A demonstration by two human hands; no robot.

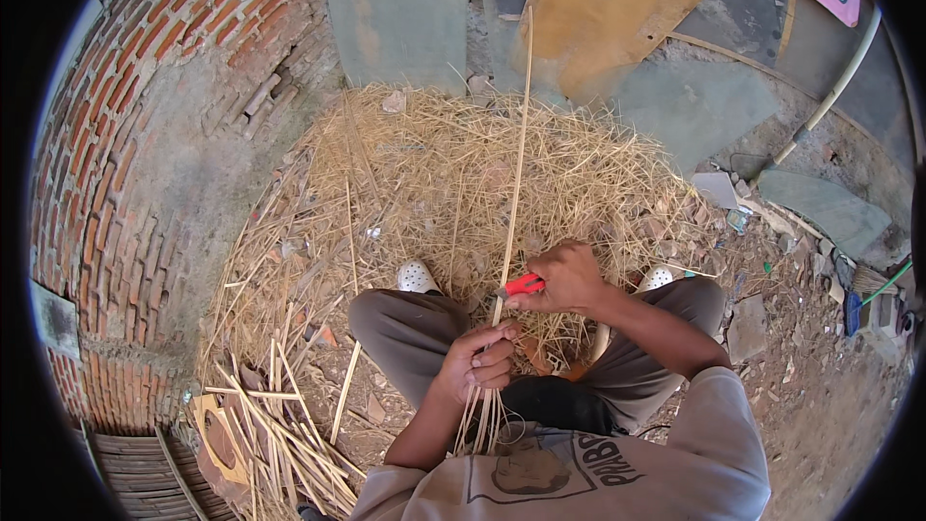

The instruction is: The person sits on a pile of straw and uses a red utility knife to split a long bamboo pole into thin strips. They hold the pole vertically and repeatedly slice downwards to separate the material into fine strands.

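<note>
Cane strips [517, 164] are extending over the straw pile [598, 169]; I'm judging them light, springy, splinter-prone, best held at the gathered end. On the pile's near side, the left hand [479, 362] is clasping them, the right hand [563, 277] gripping a red cutter [526, 285]. Dark lettering is marking the shirt [675, 463].

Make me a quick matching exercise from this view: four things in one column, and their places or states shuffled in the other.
Things
1. red-handled cutter
2. left hand
3. loose strips
4. brick wall

Places or states
A. piled at the picture's lower left
B. gripped in the right hand
C. curving up the picture's left side
D. closed around thin strips

Right pairs: 1-B, 2-D, 3-A, 4-C
</note>
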